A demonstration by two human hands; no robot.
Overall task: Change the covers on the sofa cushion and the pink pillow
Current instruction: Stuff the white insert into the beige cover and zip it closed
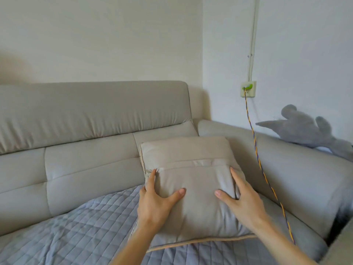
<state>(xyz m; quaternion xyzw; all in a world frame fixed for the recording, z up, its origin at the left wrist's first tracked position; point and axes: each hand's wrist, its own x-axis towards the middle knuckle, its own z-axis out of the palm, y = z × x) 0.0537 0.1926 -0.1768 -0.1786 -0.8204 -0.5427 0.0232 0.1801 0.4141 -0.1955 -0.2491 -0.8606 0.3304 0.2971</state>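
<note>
A beige square sofa cushion point(193, 155) leans against the sofa's corner, its back side with a covered seam facing me. My left hand point(156, 203) grips the cushion's left edge, thumb on the front and fingers wrapped round the side near the seam's end. On the right side, my right hand point(240, 199) holds the cushion with the thumb spread across the front and fingers along the edge. No pink pillow is in view.
The cushion rests on a grey-blue quilted seat cover point(76, 226) on a beige sofa point(86, 119). A grey plush toy point(309, 132) lies on the right armrest. A yellow-and-purple braided cord point(256, 150) hangs from a wall socket point(248, 89) down past the armrest.
</note>
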